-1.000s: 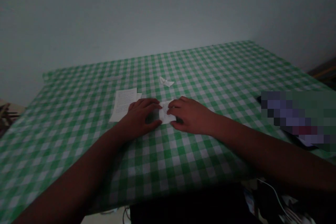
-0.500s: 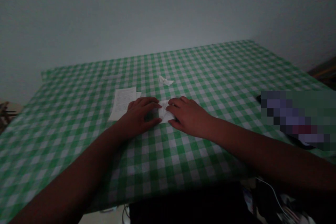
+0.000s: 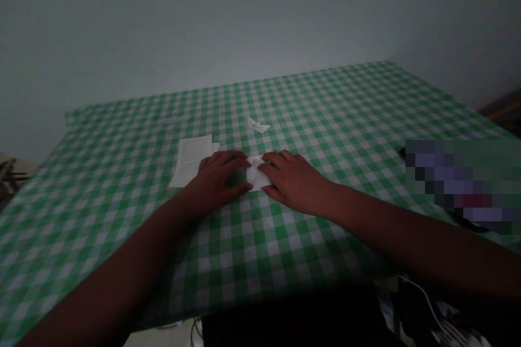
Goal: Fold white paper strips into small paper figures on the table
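Observation:
A small piece of printed white paper (image 3: 254,176) lies on the checked cloth between my two hands. My left hand (image 3: 220,176) rests at its left edge, thumb and forefinger spread apart and touching the paper near two corners. From the other side, my right hand (image 3: 291,176) lays its fingertips over the paper's right part, with the thumb near the lower right corner. Both hands have their fingers apart. A larger printed sheet (image 3: 191,160) lies left of my left hand, which partly hides it. The tip of another white paper (image 3: 215,147) shows beside that sheet.
Green and white checked cloth (image 3: 325,119) covers the table up to the wall. A torn, creased paper scrap (image 3: 258,126) lies beyond my hands. A faint pale strip (image 3: 175,119) is at the back left. A dark-edged, blurred-out object (image 3: 456,184) lies at the right.
My right thumb and wrist have shifted slightly, the thumb drawing in toward the paper's lower right corner. My left hand and the papers stay almost where they were.

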### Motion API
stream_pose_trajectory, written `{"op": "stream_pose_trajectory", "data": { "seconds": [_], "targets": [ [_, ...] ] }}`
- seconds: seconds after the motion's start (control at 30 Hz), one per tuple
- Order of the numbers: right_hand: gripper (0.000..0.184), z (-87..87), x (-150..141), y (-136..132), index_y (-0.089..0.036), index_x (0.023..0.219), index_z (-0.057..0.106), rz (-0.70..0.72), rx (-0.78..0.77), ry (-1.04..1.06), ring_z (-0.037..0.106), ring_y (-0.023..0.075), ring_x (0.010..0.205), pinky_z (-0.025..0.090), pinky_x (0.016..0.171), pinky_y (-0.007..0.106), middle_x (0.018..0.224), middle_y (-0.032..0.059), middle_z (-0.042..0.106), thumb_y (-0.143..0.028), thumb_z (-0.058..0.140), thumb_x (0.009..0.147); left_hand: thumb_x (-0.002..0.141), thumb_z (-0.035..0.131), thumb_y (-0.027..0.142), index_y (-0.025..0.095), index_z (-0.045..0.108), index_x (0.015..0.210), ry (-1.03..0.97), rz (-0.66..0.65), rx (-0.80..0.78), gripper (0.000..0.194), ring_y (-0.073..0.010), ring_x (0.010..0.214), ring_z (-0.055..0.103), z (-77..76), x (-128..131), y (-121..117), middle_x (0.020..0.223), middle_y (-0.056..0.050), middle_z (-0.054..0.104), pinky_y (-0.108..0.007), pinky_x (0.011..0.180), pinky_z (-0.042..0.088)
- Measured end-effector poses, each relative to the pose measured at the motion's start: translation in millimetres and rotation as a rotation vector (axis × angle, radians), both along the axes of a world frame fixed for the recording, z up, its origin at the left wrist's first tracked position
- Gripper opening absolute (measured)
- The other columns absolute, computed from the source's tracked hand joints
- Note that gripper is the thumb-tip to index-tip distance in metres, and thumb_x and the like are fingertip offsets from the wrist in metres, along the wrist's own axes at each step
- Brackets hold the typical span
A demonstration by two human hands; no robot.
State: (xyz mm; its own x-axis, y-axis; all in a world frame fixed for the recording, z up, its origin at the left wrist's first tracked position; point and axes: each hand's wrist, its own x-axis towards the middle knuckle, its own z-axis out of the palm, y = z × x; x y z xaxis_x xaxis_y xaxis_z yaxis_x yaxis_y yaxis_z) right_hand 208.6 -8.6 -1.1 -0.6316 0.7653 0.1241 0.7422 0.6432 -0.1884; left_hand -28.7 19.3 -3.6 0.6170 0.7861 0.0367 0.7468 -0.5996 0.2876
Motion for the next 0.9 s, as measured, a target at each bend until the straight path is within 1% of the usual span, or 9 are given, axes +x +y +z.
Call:
{"op": "stream_pose_trajectory", "data": {
  "seconds": [0.2, 0.3, 0.33, 0.4, 0.5, 0.63, 0.7, 0.77, 0.9],
  "targets": [
    [0.042, -0.2, 1, 2, -0.015, 0.131, 0.057, 0.007, 0.008, 0.020, 0.048, 0.0340, 0.122, 0.046, 0.095, 0.050, 0.140, 0.0153, 0.052, -0.034, 0.059, 0.093, 0.089, 0.060, 0.050, 0.028, 0.055, 0.127, -0.001, 0.007, 0.016, 0.044, -0.0307, 0.130, 0.045, -2.9, -1, 0, 0.141, -0.008, 0.051, -0.053, 0.104, 0.036],
    [0.044, -1.0, 9, 14, -0.015, 0.125, 0.061, 0.084, -0.048, 0.122, 0.054, 0.0301, 0.115, 0.046, 0.096, 0.046, 0.127, 0.0136, 0.061, -0.041, 0.064, 0.090, 0.089, 0.061, 0.050, 0.028, 0.055, 0.126, 0.013, 0.016, 0.017, 0.044, -0.0313, 0.130, 0.045, -2.4, 0, 0, 0.141, -0.007, 0.051, -0.054, 0.104, 0.036],
    [0.040, -1.4, 13, 20, -0.014, 0.121, 0.063, 0.099, -0.070, 0.177, 0.056, 0.0280, 0.112, 0.047, 0.095, 0.043, 0.122, 0.0125, 0.064, -0.041, 0.063, 0.092, 0.088, 0.061, 0.051, 0.028, 0.055, 0.126, 0.018, 0.018, 0.015, 0.045, -0.0316, 0.130, 0.045, -1.8, 0, 0, 0.141, -0.007, 0.052, -0.055, 0.103, 0.036],
    [0.027, -2.3, 19, 31, -0.014, 0.113, 0.066, 0.111, -0.081, 0.269, 0.059, 0.0235, 0.108, 0.046, 0.096, 0.039, 0.113, 0.0107, 0.067, -0.032, 0.054, 0.098, 0.088, 0.061, 0.051, 0.028, 0.054, 0.129, 0.024, 0.021, 0.009, 0.047, -0.0318, 0.130, 0.045, -0.5, 1, 0, 0.142, -0.007, 0.052, -0.055, 0.104, 0.036],
    [0.020, -3.8, 23, 40, -0.015, 0.103, 0.070, 0.137, -0.068, 0.310, 0.061, 0.0210, 0.103, 0.045, 0.096, 0.037, 0.109, 0.0092, 0.069, -0.023, 0.052, 0.098, 0.089, 0.060, 0.050, 0.028, 0.051, 0.134, 0.028, 0.031, 0.009, 0.051, -0.0320, 0.130, 0.046, 1.1, 2, -1, 0.142, -0.008, 0.052, -0.054, 0.104, 0.036],
    [0.021, -5.1, 16, 36, -0.017, 0.102, 0.073, 0.173, 0.011, 0.251, 0.058, 0.0247, 0.109, 0.043, 0.097, 0.042, 0.118, 0.0102, 0.068, -0.025, 0.054, 0.097, 0.089, 0.059, 0.051, 0.029, 0.053, 0.133, 0.044, 0.028, 0.013, 0.050, -0.0330, 0.132, 0.044, 1.9, 3, -2, 0.144, -0.007, 0.051, -0.057, 0.106, 0.033],
    [0.023, -5.4, 12, 32, -0.018, 0.102, 0.074, 0.224, 0.007, 0.214, 0.058, 0.0249, 0.109, 0.043, 0.096, 0.042, 0.118, 0.0090, 0.069, -0.026, 0.052, 0.098, 0.089, 0.059, 0.050, 0.029, 0.055, 0.132, 0.050, 0.029, 0.007, 0.048, -0.0332, 0.133, 0.043, 2.2, 3, -2, 0.144, -0.007, 0.051, -0.057, 0.105, 0.033],
    [0.023, -5.0, 11, 31, -0.018, 0.100, 0.074, 0.256, -0.023, 0.193, 0.060, 0.0235, 0.105, 0.043, 0.095, 0.041, 0.112, 0.0079, 0.071, -0.026, 0.052, 0.098, 0.089, 0.059, 0.050, 0.029, 0.056, 0.132, 0.053, 0.028, 0.000, 0.048, -0.0332, 0.132, 0.043, 2.5, 3, -2, 0.144, -0.006, 0.051, -0.057, 0.105, 0.034],
    [0.021, -1.4, 18, 36, -0.017, 0.087, 0.073, 0.235, -0.095, 0.191, 0.062, 0.0202, 0.091, 0.046, 0.087, 0.036, 0.095, 0.0069, 0.071, -0.023, 0.055, 0.095, 0.088, 0.059, 0.053, 0.030, 0.055, 0.133, 0.049, 0.030, 0.003, 0.050, -0.0329, 0.133, 0.043, 1.9, 2, -1, 0.145, -0.005, 0.051, -0.058, 0.106, 0.033]
  ]
}}
